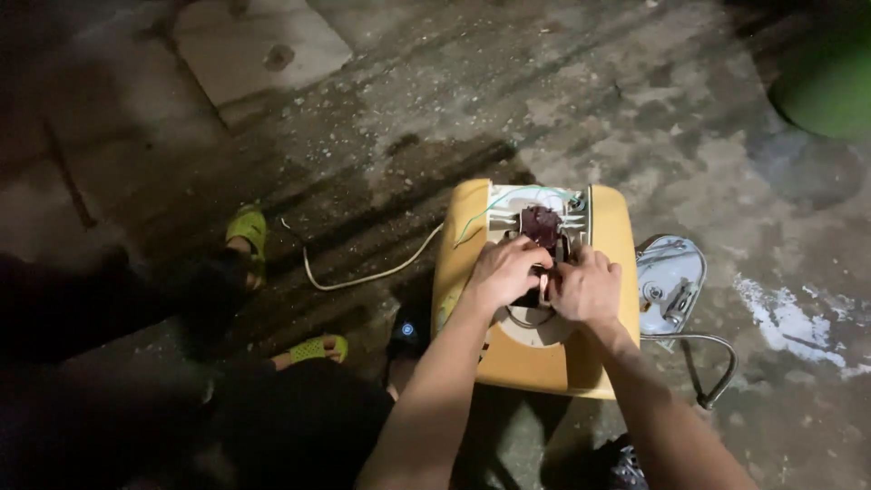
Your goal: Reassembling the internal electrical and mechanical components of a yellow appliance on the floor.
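Observation:
A yellow appliance housing [472, 236] lies on the concrete floor with its inside exposed. In its open middle sits a dark reddish-brown block [541, 224] with thin green and white wires [494, 207] running from it. My left hand [502, 271] and my right hand [588, 287] press together over the dark part just below that block, fingers curled around it. What the fingers grip is mostly hidden. A pale cord [363, 277] leaves the housing's left side.
A white plastic cover with metal parts [670, 281] and a grey bent hose [712, 363] lie right of the housing. Another person's feet in green sandals [248, 231] stand at the left. A green container [830, 82] sits at the top right.

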